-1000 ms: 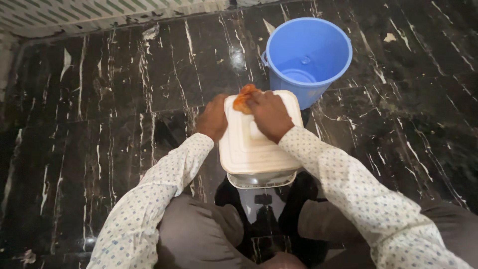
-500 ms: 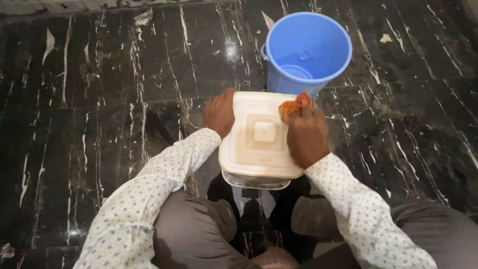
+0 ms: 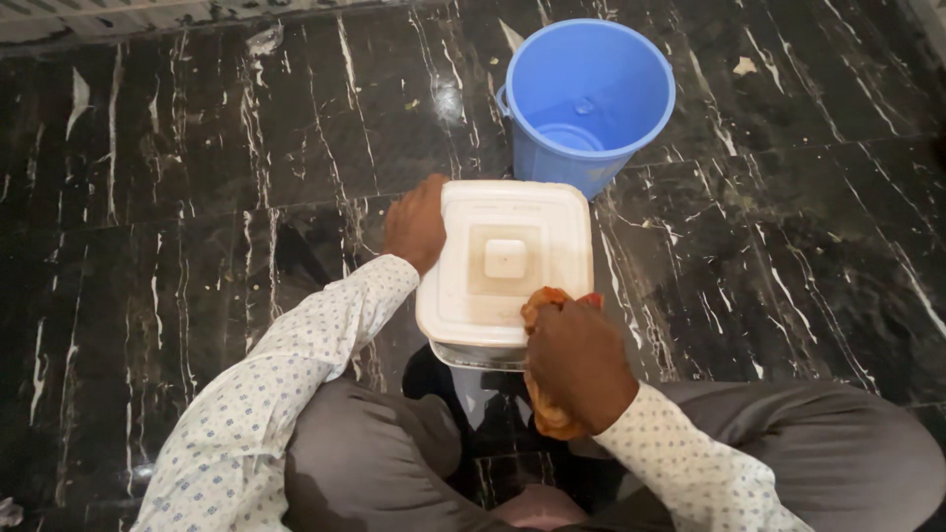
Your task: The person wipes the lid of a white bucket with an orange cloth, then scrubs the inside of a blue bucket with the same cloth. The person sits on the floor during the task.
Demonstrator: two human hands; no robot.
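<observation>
You wear a white shirt (image 3: 266, 404) with small blue dots, long sleeves, and grey trousers (image 3: 818, 443).

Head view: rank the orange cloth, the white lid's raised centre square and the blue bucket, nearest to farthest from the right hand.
1. orange cloth, gripped under the right hand.
2. raised centre square, up-left on the lid.
3. blue bucket, beyond the container.

White square lid (image 3: 505, 261) of a container seen from above, on black marble floor (image 3: 177, 246). Left edge of the lid is gripped by the left hand (image 3: 416, 225). Orange cloth (image 3: 545, 374) is held bunched in the right hand (image 3: 576, 363), pressed at the lid's near right corner. Blue bucket (image 3: 586, 94) stands just beyond the lid's far edge; contact cannot be told. Grey trousers (image 3: 788, 443) at near edge.
</observation>
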